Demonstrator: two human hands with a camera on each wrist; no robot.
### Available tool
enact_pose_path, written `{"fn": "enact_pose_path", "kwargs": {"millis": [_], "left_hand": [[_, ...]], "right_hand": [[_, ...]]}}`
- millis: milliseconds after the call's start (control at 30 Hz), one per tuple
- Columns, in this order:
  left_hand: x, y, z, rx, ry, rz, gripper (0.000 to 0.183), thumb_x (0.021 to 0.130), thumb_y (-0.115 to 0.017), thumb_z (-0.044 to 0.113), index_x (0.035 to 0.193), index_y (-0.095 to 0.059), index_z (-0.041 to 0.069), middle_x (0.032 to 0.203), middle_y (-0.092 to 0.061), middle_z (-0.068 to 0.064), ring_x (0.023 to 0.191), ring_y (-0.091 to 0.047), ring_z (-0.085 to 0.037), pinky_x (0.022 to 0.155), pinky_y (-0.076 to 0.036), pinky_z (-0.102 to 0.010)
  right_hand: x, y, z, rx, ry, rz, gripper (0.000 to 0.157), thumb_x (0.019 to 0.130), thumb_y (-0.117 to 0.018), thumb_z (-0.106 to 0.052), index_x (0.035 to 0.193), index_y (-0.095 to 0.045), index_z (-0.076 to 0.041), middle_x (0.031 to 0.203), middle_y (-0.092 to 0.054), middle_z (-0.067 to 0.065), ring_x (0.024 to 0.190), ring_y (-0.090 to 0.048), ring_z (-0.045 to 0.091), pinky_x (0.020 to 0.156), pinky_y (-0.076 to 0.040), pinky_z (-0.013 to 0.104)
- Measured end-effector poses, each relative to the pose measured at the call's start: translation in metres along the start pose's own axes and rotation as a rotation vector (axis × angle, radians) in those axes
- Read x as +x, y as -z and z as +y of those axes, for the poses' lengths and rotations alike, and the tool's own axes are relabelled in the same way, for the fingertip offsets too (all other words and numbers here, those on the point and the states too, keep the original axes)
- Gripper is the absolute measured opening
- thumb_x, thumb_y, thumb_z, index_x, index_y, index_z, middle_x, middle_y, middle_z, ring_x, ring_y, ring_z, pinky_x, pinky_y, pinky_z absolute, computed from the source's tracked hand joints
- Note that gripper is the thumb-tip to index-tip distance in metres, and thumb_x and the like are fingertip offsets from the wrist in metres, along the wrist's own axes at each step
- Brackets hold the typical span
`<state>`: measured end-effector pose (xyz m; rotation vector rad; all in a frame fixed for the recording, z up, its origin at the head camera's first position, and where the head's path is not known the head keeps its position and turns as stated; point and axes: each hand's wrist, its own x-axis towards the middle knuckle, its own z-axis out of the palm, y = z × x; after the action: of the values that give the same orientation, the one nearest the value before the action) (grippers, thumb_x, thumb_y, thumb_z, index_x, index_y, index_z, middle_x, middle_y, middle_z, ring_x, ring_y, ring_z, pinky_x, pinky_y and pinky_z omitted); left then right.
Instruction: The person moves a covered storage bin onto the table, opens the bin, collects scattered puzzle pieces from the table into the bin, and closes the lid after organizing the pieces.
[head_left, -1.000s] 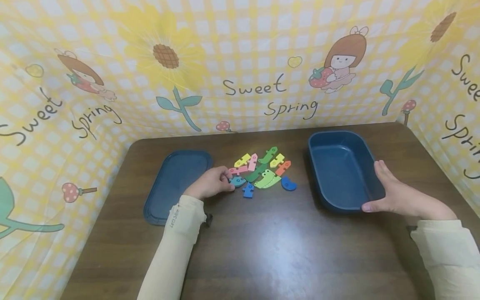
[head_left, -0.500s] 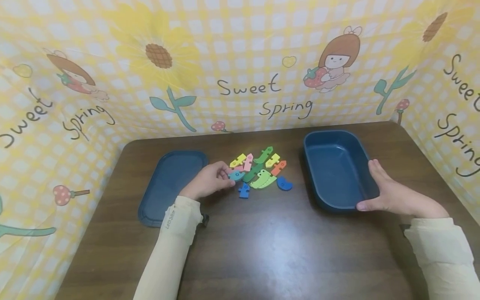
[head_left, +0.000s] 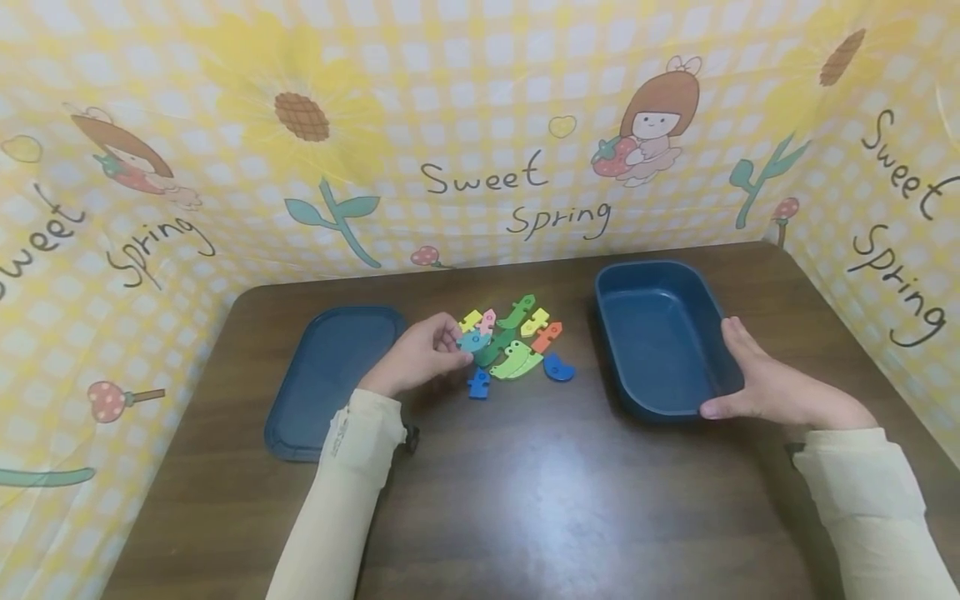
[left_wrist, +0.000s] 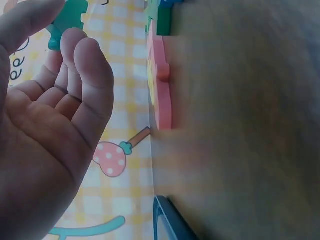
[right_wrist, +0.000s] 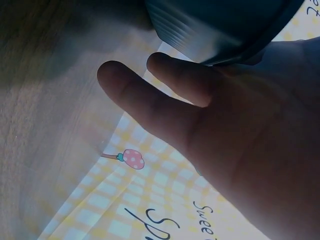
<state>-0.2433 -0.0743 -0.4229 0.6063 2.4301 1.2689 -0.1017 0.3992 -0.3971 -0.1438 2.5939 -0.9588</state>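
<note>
My left hand (head_left: pixel 420 354) pinches a teal puzzle piece (head_left: pixel 474 341) between thumb and fingers, held over the left side of a small pile of flat puzzle pieces. In the left wrist view the teal piece (left_wrist: pixel 71 16) shows above the table, partly hidden by fingers. A light green crocodile-head piece (head_left: pixel 517 361) lies to its right, with a blue piece (head_left: pixel 478 384) just below. A pink piece (left_wrist: pixel 163 95) rests on the tabletop near the hand. My right hand (head_left: pixel 780 387) is spread along the right side of a dark blue box (head_left: pixel 652 333), thumb at its near corner.
A dark blue lid (head_left: pixel 322 383) lies flat on the left, partly behind the left wrist. Around the pile are green (head_left: pixel 517 312), yellow (head_left: pixel 535 322) and orange (head_left: pixel 547 337) pieces, plus a rounded blue piece (head_left: pixel 558 368). A patterned yellow cloth (head_left: pixel 480 125) surrounds the table.
My left hand has taken the teal piece up from the table and raised it slightly over the pile. The right hand stays at the box, while the whole view shifts a little.
</note>
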Motion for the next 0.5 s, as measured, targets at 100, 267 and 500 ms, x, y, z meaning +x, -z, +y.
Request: {"fn": "enact_pose_path", "kwargs": {"millis": [100, 267, 500], "left_hand": [[0.004, -0.001, 0.005, 0.009, -0.022, 0.000, 0.032, 0.088, -0.080, 0.023, 0.107, -0.057, 0.011, 0.094, -0.061, -0.009, 0.085, -0.057, -0.027, 0.073, -0.050, -0.040], [0.011, -0.005, 0.015, 0.023, -0.048, 0.001, 0.031, 0.087, -0.080, 0.021, 0.106, -0.057, 0.010, 0.094, -0.061, -0.009, 0.085, -0.057, -0.026, 0.074, -0.050, -0.039], [0.022, -0.010, 0.027, 0.094, -0.053, 0.007, 0.032, 0.088, -0.080, 0.024, 0.107, -0.057, 0.013, 0.095, -0.061, -0.007, 0.085, -0.057, -0.025, 0.076, -0.050, -0.038]], "right_hand": [[-0.001, 0.000, 0.000, 0.000, -0.001, 0.002, 0.133, 0.081, -0.085, -0.039, 0.153, 0.018, 0.005, 0.158, 0.025, 0.029, 0.145, 0.017, 0.049, 0.108, -0.010, 0.073], [-0.001, 0.001, -0.001, -0.001, -0.008, 0.003, 0.133, 0.081, -0.084, -0.039, 0.154, 0.019, 0.004, 0.159, 0.025, 0.028, 0.146, 0.017, 0.048, 0.108, -0.011, 0.073], [0.000, 0.001, -0.001, 0.016, 0.009, -0.003, 0.132, 0.082, -0.085, -0.035, 0.152, 0.019, 0.007, 0.158, 0.026, 0.030, 0.145, 0.019, 0.049, 0.108, -0.010, 0.073]]}}
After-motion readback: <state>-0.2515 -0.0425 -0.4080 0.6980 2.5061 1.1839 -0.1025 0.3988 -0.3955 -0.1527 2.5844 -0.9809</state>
